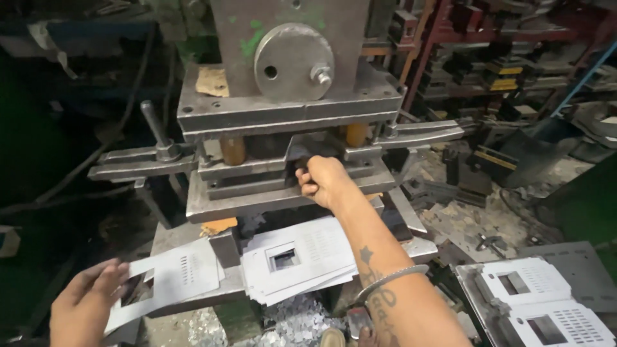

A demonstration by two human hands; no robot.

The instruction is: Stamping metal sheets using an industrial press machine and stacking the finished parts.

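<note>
Gripping a flat grey metal sheet (pixel 168 277) with a rectangular cut-out and rows of small slots, the left hand (pixel 87 305) appears at lower left, its fingers spread over the sheet's near corner and the thumb beneath. Just right of this hand the sheet rests on a steel block (pixel 226 248) at the front of the press bed. Farther right lies a fanned stack of punched sheets (pixel 302 258) of the same pattern, and below it a heap of small silvery offcuts (pixel 292 324). Above the stack, the right hand (pixel 321 180) reaches into the gap between the upper and lower plates of the press die (pixel 257 193), fingers curled closed around something dark; what it holds cannot be made out. A metal bangle (pixel 391 281) circles the right forearm. Over this hand stands the press head with its round steel disc (pixel 293 62). To the far right of the forearm, a second pile of punched sheets (pixel 536 307) lies on a grey tray.
</note>
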